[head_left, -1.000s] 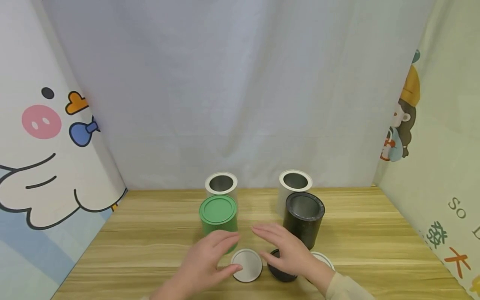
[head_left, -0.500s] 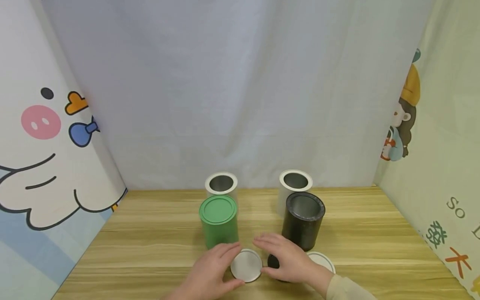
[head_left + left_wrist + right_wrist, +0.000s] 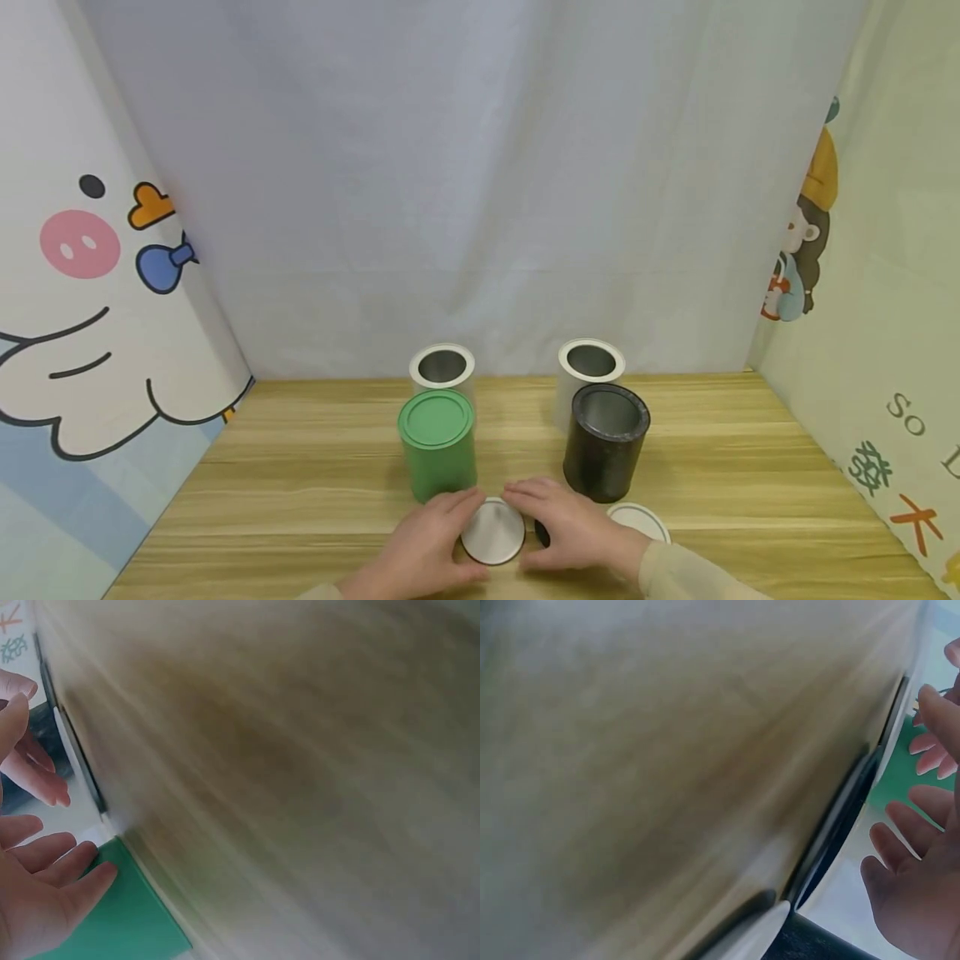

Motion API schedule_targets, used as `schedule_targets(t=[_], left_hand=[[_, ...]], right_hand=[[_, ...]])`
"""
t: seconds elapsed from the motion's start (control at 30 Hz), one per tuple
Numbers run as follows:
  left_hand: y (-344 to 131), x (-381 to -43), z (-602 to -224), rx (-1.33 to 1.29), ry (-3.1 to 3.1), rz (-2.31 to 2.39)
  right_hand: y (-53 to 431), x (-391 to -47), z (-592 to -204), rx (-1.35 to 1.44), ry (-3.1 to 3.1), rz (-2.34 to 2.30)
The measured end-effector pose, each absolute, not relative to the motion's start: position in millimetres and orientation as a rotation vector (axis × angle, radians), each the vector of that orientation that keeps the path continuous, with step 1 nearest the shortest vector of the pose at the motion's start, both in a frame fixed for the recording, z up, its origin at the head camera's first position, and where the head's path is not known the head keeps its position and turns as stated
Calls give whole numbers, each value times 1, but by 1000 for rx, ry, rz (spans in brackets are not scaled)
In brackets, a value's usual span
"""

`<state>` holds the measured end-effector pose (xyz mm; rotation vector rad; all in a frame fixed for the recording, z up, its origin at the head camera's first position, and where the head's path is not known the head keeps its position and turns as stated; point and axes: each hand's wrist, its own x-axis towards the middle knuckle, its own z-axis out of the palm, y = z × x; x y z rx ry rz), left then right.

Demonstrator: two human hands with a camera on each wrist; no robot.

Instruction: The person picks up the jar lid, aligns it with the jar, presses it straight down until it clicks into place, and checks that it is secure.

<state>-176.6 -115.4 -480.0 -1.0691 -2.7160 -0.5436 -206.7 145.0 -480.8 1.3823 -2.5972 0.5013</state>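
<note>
A round white lid [image 3: 492, 532] with a dark edge lies on the table between the two hands. My left hand [image 3: 429, 546] curves loosely along its left side, fingers apart in the left wrist view. On the lid's other side is my right hand [image 3: 568, 529], its fingers spread in the right wrist view. Neither hand pinches anything. Mostly hidden under the right hand is a black lid [image 3: 542, 533]. Beyond the left fingers stands a green can [image 3: 441, 462] with its green lid on. A black can [image 3: 602, 471], without a lid, stands behind the right hand.
Another white lid [image 3: 643, 522] lies right of the right hand, partly covered by the wrist. Two lidless white cans stand at the back, the left one [image 3: 469, 367] behind the green can, the right one [image 3: 567, 404] behind the black can. A grey curtain [image 3: 480, 208] hangs behind the table.
Both hands have come down toward the table and closer in on either side of the white lid. The right hand now covers most of the black lid. Cans and lids stay put.
</note>
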Motion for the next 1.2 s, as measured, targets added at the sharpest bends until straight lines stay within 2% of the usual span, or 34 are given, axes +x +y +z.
schedule_targets(t=[0.7, 1.2], left_hand=[[-114, -182, -489, -1118, -2823, -578], [-117, -183, -489, -1211, -2801, -396]], right_hand=[[139, -213, -486, 1485, -2731, 543], [137, -213, -493, 1480, -2682, 464]])
